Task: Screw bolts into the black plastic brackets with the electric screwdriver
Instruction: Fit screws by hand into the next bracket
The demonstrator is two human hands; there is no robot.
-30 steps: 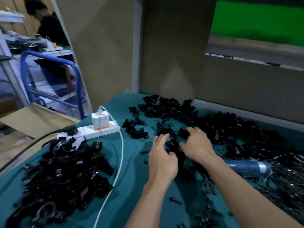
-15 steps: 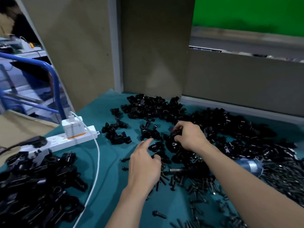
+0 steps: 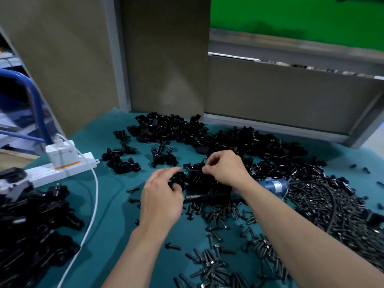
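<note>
Black plastic brackets lie in a long heap (image 3: 176, 129) across the back of the teal table. My left hand (image 3: 161, 198) curls its fingers round one black bracket (image 3: 177, 179) at the middle of the table. Just right of it, my right hand (image 3: 225, 169) pinches the edge of another bracket (image 3: 195, 168) atop a small clump. The electric screwdriver lies flat under my right forearm, blue body (image 3: 274, 185) to the right and black tip (image 3: 197, 197) pointing left. Loose black bolts (image 3: 218, 217) are scattered in front of it.
A big pile of bolts (image 3: 332, 206) with a black cord fills the right side. Another heap of black parts (image 3: 35, 225) sits front left. A white power strip (image 3: 68, 170) with a charger (image 3: 61, 154) and white cable (image 3: 94, 204) lies at left. Cardboard walls (image 3: 164, 59) stand behind.
My view has swung right and down. Both hands have drawn together over the small clump; the left hand's fingers have curled round a bracket and the right hand pinches one.
</note>
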